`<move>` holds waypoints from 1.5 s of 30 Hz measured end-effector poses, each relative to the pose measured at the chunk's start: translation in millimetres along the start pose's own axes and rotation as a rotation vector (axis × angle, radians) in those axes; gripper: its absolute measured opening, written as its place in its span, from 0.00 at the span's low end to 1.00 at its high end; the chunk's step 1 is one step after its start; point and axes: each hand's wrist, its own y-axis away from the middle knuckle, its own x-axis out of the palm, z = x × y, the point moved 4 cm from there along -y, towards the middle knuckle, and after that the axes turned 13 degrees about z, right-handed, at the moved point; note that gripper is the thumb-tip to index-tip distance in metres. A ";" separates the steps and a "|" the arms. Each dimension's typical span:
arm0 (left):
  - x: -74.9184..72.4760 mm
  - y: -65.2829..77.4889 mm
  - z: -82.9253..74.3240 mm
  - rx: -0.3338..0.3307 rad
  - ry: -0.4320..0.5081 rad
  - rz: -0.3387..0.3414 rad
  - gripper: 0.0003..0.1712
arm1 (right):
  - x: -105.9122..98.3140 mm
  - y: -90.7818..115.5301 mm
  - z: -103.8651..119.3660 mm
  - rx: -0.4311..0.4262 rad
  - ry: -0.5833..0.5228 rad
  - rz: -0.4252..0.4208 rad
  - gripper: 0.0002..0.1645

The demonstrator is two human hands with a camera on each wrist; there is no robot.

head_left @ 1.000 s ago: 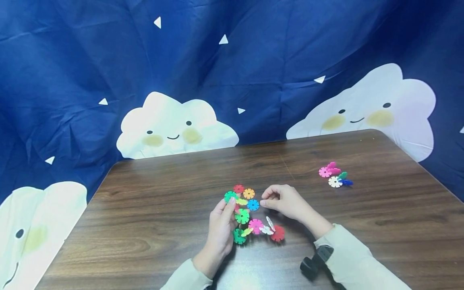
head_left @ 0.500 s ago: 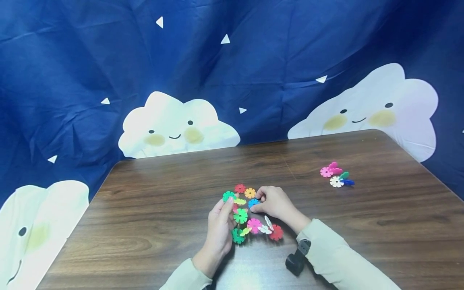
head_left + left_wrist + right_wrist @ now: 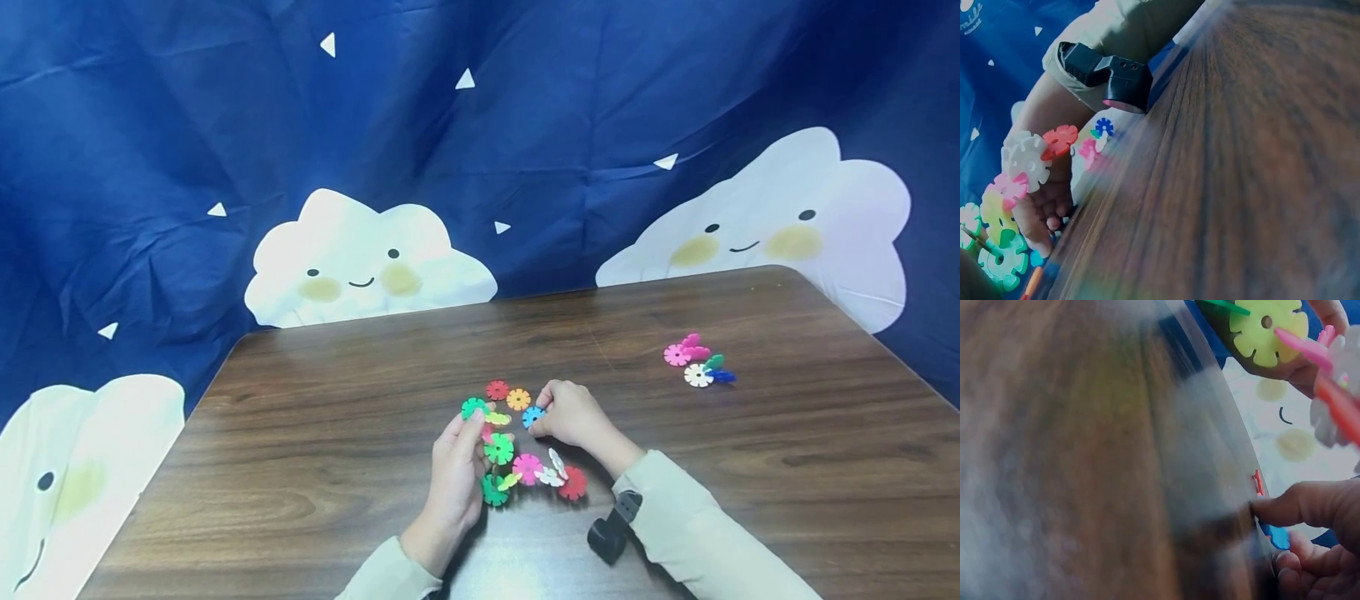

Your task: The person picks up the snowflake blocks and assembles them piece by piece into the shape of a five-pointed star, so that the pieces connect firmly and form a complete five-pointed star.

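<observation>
My left hand (image 3: 453,475) holds a chain of joined plastic snowflake discs, thumb on top near its upper green disc (image 3: 473,407). A green disc (image 3: 498,449), a pink disc (image 3: 527,468), white discs (image 3: 551,477) and a red end disc (image 3: 573,483) belong to this chain, which reaches rightward over the table. To its right, my right hand (image 3: 577,417) pinches a single blue snowflake disc (image 3: 533,416) between thumb and fingers. The right wrist view shows this blue disc (image 3: 1279,538) edge-on beside the thumb, with the chain's yellow disc (image 3: 1269,328) above.
A loose red disc (image 3: 497,390) and an orange disc (image 3: 518,399) lie just beyond the hands on the wooden table (image 3: 337,400). Farther right sit two small clusters, one pink (image 3: 677,355), one with a white disc (image 3: 698,376). A blue cloud-print cloth (image 3: 525,125) hangs behind.
My right hand has moved left to the blue disc, taken it between thumb and fingers, and shifted it slightly right. The left hand and its chain have stayed almost still.
</observation>
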 end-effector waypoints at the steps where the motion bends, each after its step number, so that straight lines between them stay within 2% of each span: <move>1: 0.6 0.0 0.3 0.000 0.001 0.004 0.16 | -0.9 -0.1 -1.0 0.007 -0.009 -0.010 0.17; 5: 2.5 -0.3 1.1 0.002 -0.008 0.008 0.13 | -4.9 -0.6 -6.6 0.046 -0.082 -0.048 0.15; 9: 4.8 -1.7 1.8 0.001 -0.016 0.005 0.09 | -5.7 0.7 -10.5 0.051 -0.224 -0.049 0.11; 14: 6.8 -3.6 2.1 -0.002 -0.033 -0.007 0.07 | -2.3 2.5 -16.5 -0.008 -0.397 -0.052 0.09; 18: 8.3 -3.5 2.0 -0.003 -0.022 -0.001 0.06 | -0.1 4.3 -21.7 -0.068 -0.565 -0.024 0.14; 21: 9.6 -3.4 1.9 -0.006 -0.008 0.015 0.06 | -1.5 7.1 -22.9 -0.102 -0.651 -0.012 0.16; 26: 11.7 -4.0 1.9 -0.010 0.000 0.037 0.06 | -6.9 16.9 -19.4 -0.153 -0.704 -0.016 0.12; 36: 14.8 -4.7 2.6 -0.018 -0.016 0.060 0.10 | -15.0 38.5 -0.8 -0.344 -0.667 0.019 0.11; 45: 18.5 -4.1 0.8 -0.011 -0.013 0.043 0.09 | -13.4 44.3 8.7 -0.330 -0.671 0.045 0.09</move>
